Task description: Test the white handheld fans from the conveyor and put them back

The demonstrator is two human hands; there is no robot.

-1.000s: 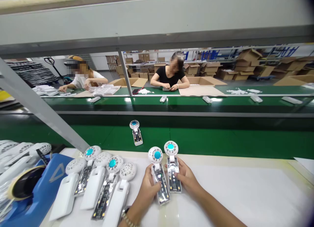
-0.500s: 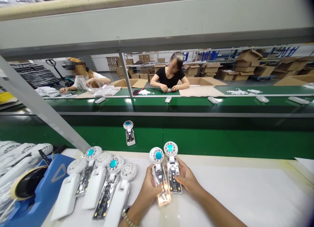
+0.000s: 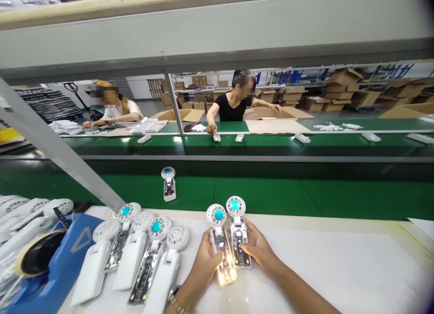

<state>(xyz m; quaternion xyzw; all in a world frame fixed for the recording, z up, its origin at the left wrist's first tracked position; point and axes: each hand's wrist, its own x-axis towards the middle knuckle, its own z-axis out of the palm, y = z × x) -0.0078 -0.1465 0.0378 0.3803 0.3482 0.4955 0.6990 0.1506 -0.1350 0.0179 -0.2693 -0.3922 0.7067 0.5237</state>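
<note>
One illuminated handheld fan [image 3: 220, 236] is grasped in the left hand [image 3: 202, 262]; the fingers wrap its transparent handle and the thumb rests on the front. Yellow light shows at the lower end of this handle. One unlit handheld fan [image 3: 237, 231] is grasped in the right hand [image 3: 260, 247], gripped from its right side with the thumb on the front. Both units are held side by side above the near part of the white work surface [image 3: 325, 269], blue-centred grille heads pointing away from the operator.

Five further fans [image 3: 145, 273] form a row to the left of the hands, white backs alternating with transparent fronts. A blue tape dispenser [image 3: 76, 255] stands left of this row. Beyond the work surface, a single fan [image 3: 169, 189] lies on the near green conveyor belt [image 3: 261, 192]. At the far belt [image 3: 267, 140], a co-worker in a black top [image 3: 233, 108] has one hand on a small white part [image 3: 217, 138].
</note>
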